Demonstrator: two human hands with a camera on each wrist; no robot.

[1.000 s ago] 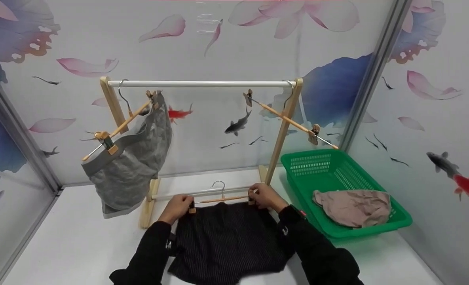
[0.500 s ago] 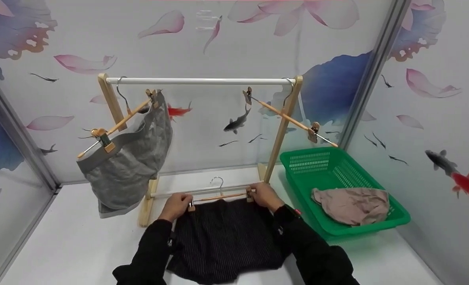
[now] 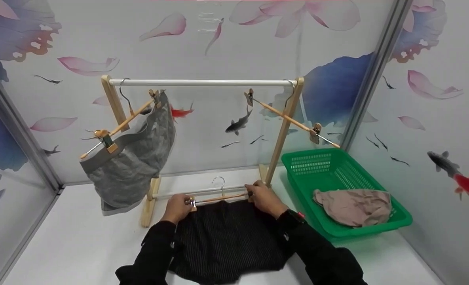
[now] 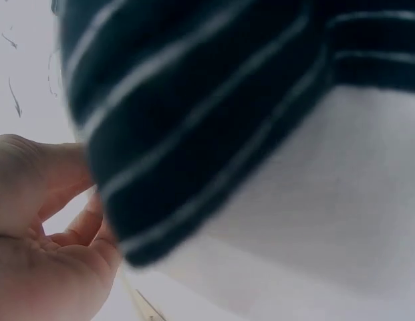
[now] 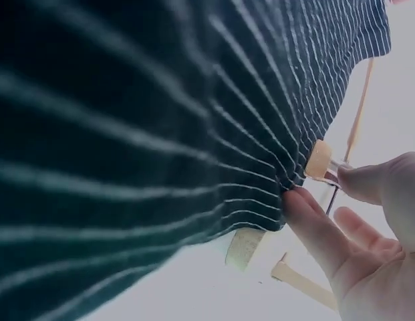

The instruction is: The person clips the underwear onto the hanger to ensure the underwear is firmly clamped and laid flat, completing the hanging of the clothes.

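Black shorts with thin pale stripes (image 3: 226,241) lie spread on the white table (image 3: 72,241), waistband at a wooden clip hanger (image 3: 223,197). My left hand (image 3: 177,208) pinches the hanger's left clip (image 3: 193,204) at one waistband corner. At the other corner my right hand (image 3: 266,200) holds the right clip, mostly covered by fingers in the head view. The right wrist view shows this clip's wooden pad (image 5: 319,158) against the gathered waistband, with thumb and fingertips around it. Striped cloth (image 4: 194,114) hides the left fingertips in the left wrist view.
Behind stands a rack with a white rod (image 3: 202,83). Grey underpants (image 3: 133,166) hang clipped at its left; a bare clip hanger (image 3: 278,113) hangs at its right. A green basket (image 3: 297,190) at right holds a pink cloth garment (image 3: 355,208).
The left clip has turned slightly in my left fingers, now showing its metal side. My right fingers have shifted a little on the right clip. The shorts stay nearly in place.
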